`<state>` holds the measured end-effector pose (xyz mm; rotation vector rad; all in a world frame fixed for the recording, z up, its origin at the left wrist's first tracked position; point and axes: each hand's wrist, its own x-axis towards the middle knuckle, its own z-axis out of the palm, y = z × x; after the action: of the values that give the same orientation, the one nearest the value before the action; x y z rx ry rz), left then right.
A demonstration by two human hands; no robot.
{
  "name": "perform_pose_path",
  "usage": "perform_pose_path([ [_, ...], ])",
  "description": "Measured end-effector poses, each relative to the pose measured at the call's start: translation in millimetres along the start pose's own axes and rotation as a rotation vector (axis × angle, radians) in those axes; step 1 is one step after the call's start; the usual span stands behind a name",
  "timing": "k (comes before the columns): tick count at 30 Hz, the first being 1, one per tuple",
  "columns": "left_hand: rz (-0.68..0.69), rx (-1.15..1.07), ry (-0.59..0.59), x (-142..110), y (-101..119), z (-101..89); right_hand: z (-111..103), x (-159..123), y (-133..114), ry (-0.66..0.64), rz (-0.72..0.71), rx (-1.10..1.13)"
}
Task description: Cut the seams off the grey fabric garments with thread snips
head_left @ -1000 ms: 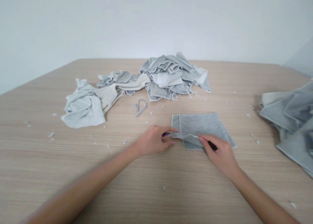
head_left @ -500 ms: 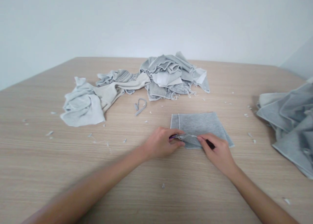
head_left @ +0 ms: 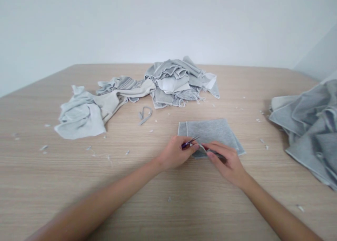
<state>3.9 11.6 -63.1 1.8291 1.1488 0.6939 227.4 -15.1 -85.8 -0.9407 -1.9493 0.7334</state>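
A trapezoid piece of grey fabric (head_left: 210, 129) with pale stitched seams lies flat in front of me. My left hand (head_left: 177, 152) is closed around small purple-handled thread snips (head_left: 190, 142), their pointed blades aimed up and to the right. Its thumb and fingertips also meet the near edge of the fabric. My right hand (head_left: 226, 161) pinches that same edge, which is lifted and folded between the two hands. Part of the snips is hidden inside my left fingers.
A heap of grey fabric pieces (head_left: 173, 81) sits at the back, joined by crumpled pale cloths (head_left: 81, 118) on the left. Another grey pile (head_left: 310, 128) stands at the right. A narrow grey strip (head_left: 145, 115) and several lint scraps lie on the wooden table (head_left: 147, 206).
My hands have come closer together at the fabric edge, and a folded bit of it now shows between them. The snips' blades now point further upward. The whole view has shifted slightly.
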Motion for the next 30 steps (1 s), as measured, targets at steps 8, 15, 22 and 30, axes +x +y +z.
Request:
perform_pose_path([
  [8, 0.003, -0.045, -0.011, -4.8, 2.7, -0.9, -0.1, -1.7, 1.0, 0.006, 0.063, 0.063],
  [15, 0.012, -0.060, -0.045, -4.8, -0.3, 2.4, 13.7, 4.9, -6.0, 0.058, 0.081, -0.011],
  [22, 0.045, -0.029, -0.129, -4.4, 5.1, -2.1, 5.6, 8.1, -2.9, -0.016, 0.195, 0.132],
  [30, 0.133, 0.089, -0.166, -8.2, 19.8, -27.6, 0.7, 11.3, -0.7, 0.026, 0.363, 0.355],
])
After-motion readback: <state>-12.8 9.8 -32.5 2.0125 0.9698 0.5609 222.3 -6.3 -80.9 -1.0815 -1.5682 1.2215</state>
